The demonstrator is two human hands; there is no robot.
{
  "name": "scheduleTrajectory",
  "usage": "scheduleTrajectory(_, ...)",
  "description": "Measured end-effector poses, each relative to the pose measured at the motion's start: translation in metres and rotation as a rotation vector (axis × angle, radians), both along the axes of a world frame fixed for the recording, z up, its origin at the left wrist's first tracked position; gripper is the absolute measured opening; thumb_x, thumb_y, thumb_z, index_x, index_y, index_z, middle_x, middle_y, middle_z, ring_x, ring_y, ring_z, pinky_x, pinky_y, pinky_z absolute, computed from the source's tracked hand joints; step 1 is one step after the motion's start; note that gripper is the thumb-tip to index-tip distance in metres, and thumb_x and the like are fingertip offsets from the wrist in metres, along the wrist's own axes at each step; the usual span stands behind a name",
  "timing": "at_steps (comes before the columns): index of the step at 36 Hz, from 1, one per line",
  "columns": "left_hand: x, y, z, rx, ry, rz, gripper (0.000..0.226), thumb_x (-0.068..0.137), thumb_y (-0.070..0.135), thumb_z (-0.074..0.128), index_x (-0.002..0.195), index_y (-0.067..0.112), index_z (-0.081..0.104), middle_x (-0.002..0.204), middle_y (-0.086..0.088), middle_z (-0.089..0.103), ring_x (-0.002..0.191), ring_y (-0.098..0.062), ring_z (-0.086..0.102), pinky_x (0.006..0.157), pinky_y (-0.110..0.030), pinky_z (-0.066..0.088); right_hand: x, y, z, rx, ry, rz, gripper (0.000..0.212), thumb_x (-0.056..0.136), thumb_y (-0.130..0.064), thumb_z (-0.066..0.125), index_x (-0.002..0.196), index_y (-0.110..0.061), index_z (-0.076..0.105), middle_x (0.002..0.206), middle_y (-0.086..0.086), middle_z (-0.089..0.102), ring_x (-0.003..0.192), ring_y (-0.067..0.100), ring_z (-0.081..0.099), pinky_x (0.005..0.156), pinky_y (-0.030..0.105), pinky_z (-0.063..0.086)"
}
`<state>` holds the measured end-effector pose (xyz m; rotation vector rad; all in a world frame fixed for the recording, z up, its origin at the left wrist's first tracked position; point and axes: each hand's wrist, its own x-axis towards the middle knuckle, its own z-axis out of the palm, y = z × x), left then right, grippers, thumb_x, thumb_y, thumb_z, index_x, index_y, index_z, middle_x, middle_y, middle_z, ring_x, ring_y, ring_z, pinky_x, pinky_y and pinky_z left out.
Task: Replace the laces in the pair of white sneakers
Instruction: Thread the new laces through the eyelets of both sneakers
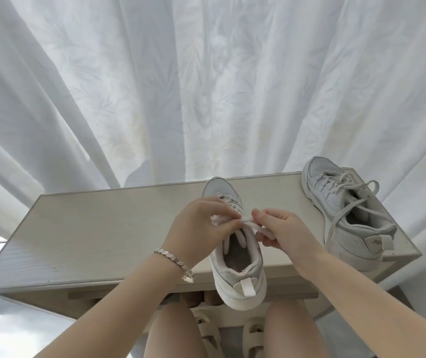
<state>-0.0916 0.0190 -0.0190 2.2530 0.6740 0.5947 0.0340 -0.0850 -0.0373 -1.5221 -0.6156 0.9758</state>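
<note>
A white sneaker (240, 275) lies on the pale table (90, 228) with its heel toward me, overhanging the front edge. My left hand (201, 228) pinches a white lace (248, 223) over the sneaker's tongue. My right hand (281, 231) pinches the same lace from the right side, its fingers curled round the flat strand. The two hands almost touch above the shoe's opening. A second white sneaker (343, 215) stands at the table's right end, its laces loose and trailing across its opening.
A white patterned curtain (206, 86) hangs right behind the table. My knees and a pair of cream sandals (232, 337) are below the table's front edge. The table's left half (64, 241) holds nothing in view.
</note>
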Motion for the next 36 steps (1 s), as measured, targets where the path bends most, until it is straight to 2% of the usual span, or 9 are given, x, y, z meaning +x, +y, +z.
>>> scheduleTrajectory(6, 0.001, 0.003, 0.001, -0.081, -0.02, 0.0, 0.002, 0.075, 0.018, 0.077, 0.075, 0.019, 0.077, 0.078, 0.013, 0.069, 0.079, 0.003, 0.061, 0.071, -0.008, 0.043, -0.003, -0.006, -0.003, 0.08, 0.19, -0.08, 0.024, 0.092, -0.01, 0.053, 0.076, -0.007, 0.072, 0.06, 0.0, 0.061, 0.055, 0.005, 0.058, 0.059, 0.016, 0.052)
scheduleTrajectory(9, -0.001, 0.005, 0.0, -0.059, -0.001, -0.014, 0.004, 0.076, 0.016, 0.076, 0.073, 0.019, 0.076, 0.077, 0.015, 0.068, 0.079, 0.003, 0.061, 0.074, -0.014, 0.048, -0.003, -0.011, -0.006, 0.116, 0.31, -0.112, 0.039, 0.091, -0.006, 0.051, 0.056, -0.008, 0.066, 0.074, 0.006, 0.067, 0.062, 0.012, 0.06, 0.066, 0.021, 0.055)
scheduleTrajectory(11, -0.001, 0.005, 0.0, -0.046, 0.007, -0.015, 0.004, 0.077, 0.016, 0.075, 0.074, 0.019, 0.076, 0.078, 0.015, 0.068, 0.079, 0.003, 0.061, 0.075, -0.015, 0.048, -0.005, -0.014, -0.005, 0.148, 0.388, -0.127, 0.036, 0.091, -0.004, 0.049, 0.056, -0.002, 0.056, 0.083, 0.009, 0.072, 0.063, 0.013, 0.063, 0.067, 0.022, 0.057)
scheduleTrajectory(13, -0.001, 0.006, -0.001, -0.055, 0.008, -0.014, 0.004, 0.077, 0.015, 0.075, 0.074, 0.018, 0.076, 0.078, 0.013, 0.068, 0.079, 0.003, 0.061, 0.076, -0.017, 0.049, -0.005, -0.017, -0.005, 0.188, 0.505, -0.159, 0.03, 0.092, -0.004, 0.047, 0.063, 0.0, 0.054, 0.077, 0.009, 0.071, 0.063, 0.013, 0.066, 0.061, 0.022, 0.057)
scheduleTrajectory(16, -0.001, 0.005, -0.001, -0.071, 0.008, -0.015, 0.006, 0.076, 0.014, 0.075, 0.072, 0.019, 0.076, 0.077, 0.012, 0.069, 0.077, 0.002, 0.062, 0.078, -0.021, 0.051, -0.005, -0.02, -0.006, 0.2, 0.608, -0.217, 0.042, 0.093, -0.006, 0.048, 0.051, -0.004, 0.053, 0.07, 0.013, 0.068, 0.063, 0.017, 0.068, 0.056, 0.024, 0.056)
scheduleTrajectory(20, -0.006, 0.005, 0.005, -0.27, -0.02, 0.051, 0.01, 0.078, 0.014, 0.074, 0.073, 0.023, 0.074, 0.078, 0.013, 0.072, 0.079, 0.002, 0.066, 0.082, -0.019, 0.052, -0.004, -0.017, -0.003, 0.098, 0.61, -0.251, 0.026, 0.094, -0.018, 0.051, 0.072, -0.005, 0.053, 0.062, 0.009, 0.064, 0.052, 0.016, 0.063, 0.049, 0.024, 0.055)
scheduleTrajectory(24, -0.021, 0.012, 0.008, -0.472, -0.173, 0.228, 0.014, 0.087, 0.015, 0.063, 0.087, 0.028, 0.068, 0.089, 0.008, 0.072, 0.085, 0.0, 0.065, 0.086, -0.028, 0.052, 0.007, -0.022, 0.004, -0.031, 0.546, -0.197, 0.021, 0.09, -0.027, 0.058, 0.089, -0.006, 0.055, 0.065, 0.01, 0.06, 0.046, 0.013, 0.055, 0.041, 0.02, 0.049)
scheduleTrajectory(31, -0.044, 0.0, 0.0, -0.254, 0.077, 0.169, 0.026, 0.072, 0.04, 0.077, 0.091, 0.035, 0.061, 0.088, 0.013, 0.065, 0.08, 0.004, 0.059, 0.065, -0.01, 0.041, 0.01, -0.021, 0.005, -0.184, 0.38, -0.042, 0.02, 0.089, -0.02, 0.06, 0.08, -0.003, 0.059, 0.057, 0.001, 0.048, 0.044, 0.007, 0.044, 0.038, 0.014, 0.039)
scheduleTrajectory(36, -0.04, -0.001, 0.001, -0.275, 0.152, 0.164, 0.011, 0.079, 0.028, 0.072, 0.073, 0.021, 0.066, 0.066, 0.004, 0.064, 0.055, 0.001, 0.051, 0.057, -0.009, 0.041, 0.009, -0.017, 0.008, -0.273, 0.245, 0.018, 0.024, 0.089, -0.028, 0.061, 0.081, -0.006, 0.064, 0.064, 0.0, 0.047, 0.05, 0.008, 0.042, 0.041, 0.015, 0.035)
